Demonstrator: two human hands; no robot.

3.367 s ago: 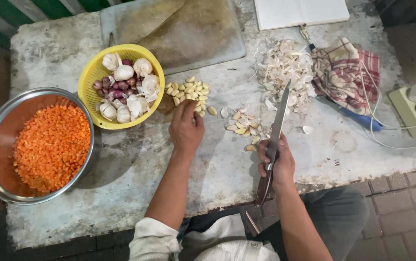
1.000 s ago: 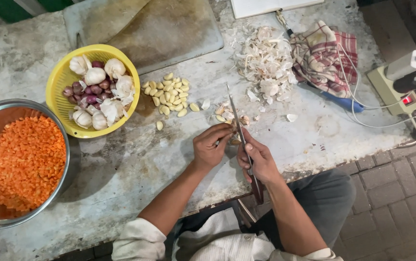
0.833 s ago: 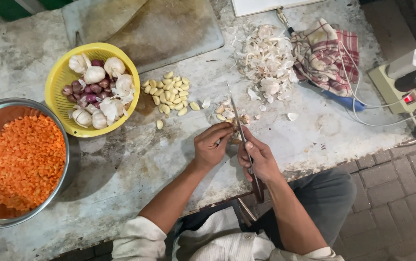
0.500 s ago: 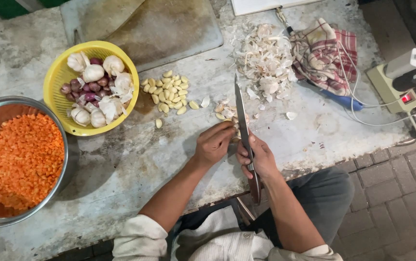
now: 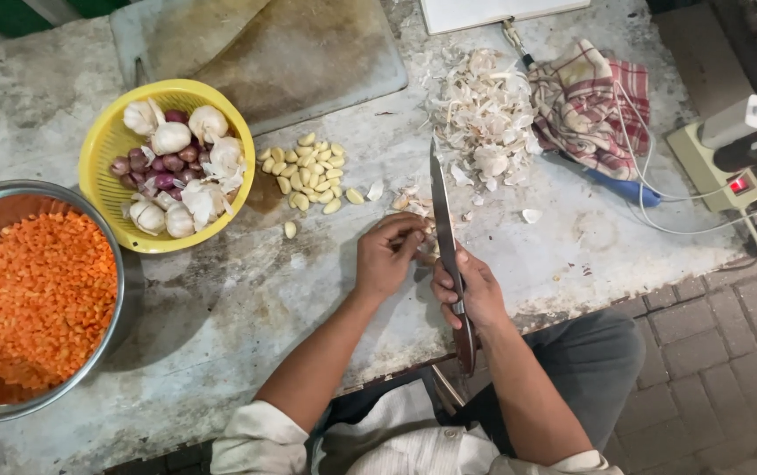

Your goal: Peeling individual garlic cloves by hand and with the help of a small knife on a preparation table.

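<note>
A: While the right hand (image 5: 475,290) was closed round the knife (image 5: 445,236), blade pointing toward the far edge, what did the left hand (image 5: 385,262) do?

B: Fingers pinched on a garlic clove (image 5: 423,257) beside the blade, near the worktop's (image 5: 247,299) front edge; clove mostly hidden.

A: Surroundings?

B: Peeled cloves (image 5: 310,172) at mid-worktop. Yellow basket (image 5: 108,149) of garlic and shallots to their left. Skins (image 5: 484,114) toward the far edge, cloth (image 5: 591,101) beside them. Steel bowl (image 5: 123,290) at the left edge.

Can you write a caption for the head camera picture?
Right hand holds a knife while left hand pinches garlic beside peeled cloves.
</note>
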